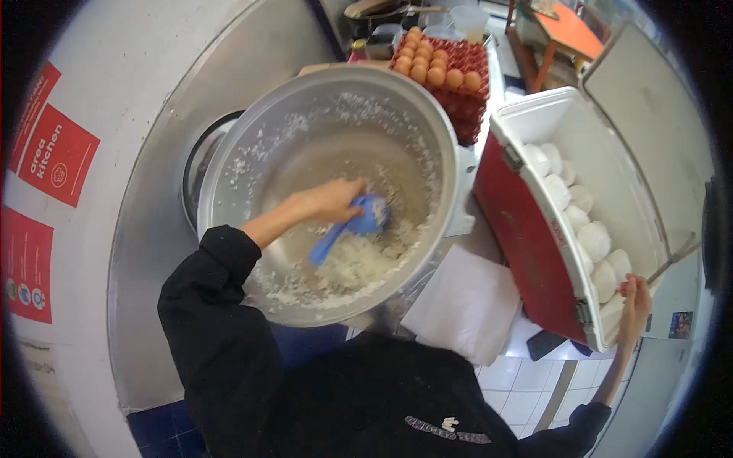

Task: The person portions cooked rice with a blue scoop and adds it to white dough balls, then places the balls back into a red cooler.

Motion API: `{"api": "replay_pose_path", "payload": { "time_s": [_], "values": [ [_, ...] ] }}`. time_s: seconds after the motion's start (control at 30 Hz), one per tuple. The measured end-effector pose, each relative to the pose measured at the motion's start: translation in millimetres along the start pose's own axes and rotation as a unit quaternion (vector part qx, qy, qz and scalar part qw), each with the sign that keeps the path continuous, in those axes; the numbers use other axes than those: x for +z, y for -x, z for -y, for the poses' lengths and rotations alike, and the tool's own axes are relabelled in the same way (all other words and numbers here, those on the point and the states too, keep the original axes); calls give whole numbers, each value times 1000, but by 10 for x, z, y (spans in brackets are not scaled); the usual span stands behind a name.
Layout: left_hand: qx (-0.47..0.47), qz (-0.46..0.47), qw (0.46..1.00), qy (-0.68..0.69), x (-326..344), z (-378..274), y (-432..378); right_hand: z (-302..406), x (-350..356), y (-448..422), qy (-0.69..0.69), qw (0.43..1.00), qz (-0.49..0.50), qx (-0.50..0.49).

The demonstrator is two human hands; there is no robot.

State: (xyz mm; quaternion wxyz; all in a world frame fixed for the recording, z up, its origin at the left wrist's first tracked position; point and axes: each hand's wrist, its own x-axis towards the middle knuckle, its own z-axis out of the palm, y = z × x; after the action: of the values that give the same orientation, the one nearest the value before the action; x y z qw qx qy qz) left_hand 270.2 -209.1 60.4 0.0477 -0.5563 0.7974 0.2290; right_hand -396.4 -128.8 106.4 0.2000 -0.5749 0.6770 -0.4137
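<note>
My left hand [339, 200] reaches into a large round metal pot [452, 120] and grips a blue plastic scoop [358, 220] near its cup, which has some white rice in it. The scoop's handle slants down to the left over a heap of cooked rice [361, 260]. Rice grains cling around the pot's inner wall. At the near right end of an open red and white cooler box [521, 240] is my right hand [634, 300], its fingers bent over the rim beside round white bundles [604, 280]. Whether those fingers pinch anything is unclear.
White sheets [467, 303] lie between pot and cooler, with a dark phone [544, 344] near the counter edge. Brown eggs [435, 75] sit on stacked red trays [472, 106] behind. The cooler's raised lid [641, 114] stands at the right. A metal wall panel [154, 229] borders the left.
</note>
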Motion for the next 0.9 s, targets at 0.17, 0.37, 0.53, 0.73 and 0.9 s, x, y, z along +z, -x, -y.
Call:
{"api": "replay_pose_path", "payload": {
  "time_s": [0.17, 0.37, 0.53, 0.73, 0.9],
  "values": [
    [-77, -124, 985, 91, -660, 503, 370, 81, 51, -35, 67, 997, 21, 12],
    [-246, -76, 965, 47, -243, 1271, 610, -69, 75, 7, 89, 995, -32, 40],
    [-203, 2, 959, 198, 212, 320, 598, -262, -149, -9, 153, 986, -4, 59],
    [-146, 50, 955, 253, 346, -453, 403, -117, -11, 40, 134, 988, -40, 69],
    [-149, 66, 952, 261, 162, -803, 477, -89, -6, 35, 163, 984, -48, 53]
  ]
}}
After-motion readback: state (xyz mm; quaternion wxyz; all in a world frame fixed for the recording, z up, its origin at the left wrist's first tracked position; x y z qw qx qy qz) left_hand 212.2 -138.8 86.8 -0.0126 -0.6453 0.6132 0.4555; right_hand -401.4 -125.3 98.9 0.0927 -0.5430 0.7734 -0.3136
